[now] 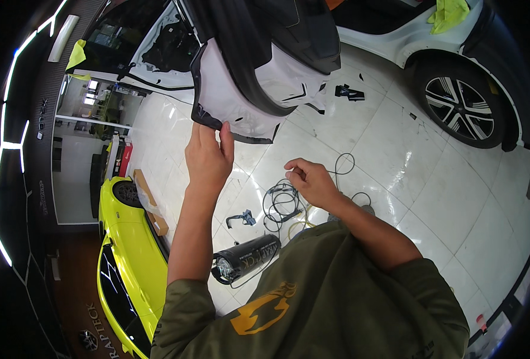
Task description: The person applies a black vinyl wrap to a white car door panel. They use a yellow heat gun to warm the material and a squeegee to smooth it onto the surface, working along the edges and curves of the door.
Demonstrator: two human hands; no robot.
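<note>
A sheet with a pale, slightly pinkish face and a black edge [226,90] hangs from a black car body part [304,30] at the top middle; it looks like wrap film. My left hand [210,152] is raised to its lower left corner, with thumb and fingers pinched on the black edge. Dark creases run over the sheet's right end. Lower and to the right, my right hand [312,181] hovers above the floor. Its fingers are half curled, a small gap shows at the fingertips, and I see nothing held. It touches neither the sheet nor the body part.
Coiled cable [281,203] lies on the tiles below my hands, near a dark cylinder [247,258] and a blue-black clip-like piece [243,219]. Black scraps [350,93] lie farther off. A white car's wheel [459,107] is at right, a yellow-green car [130,257] at left.
</note>
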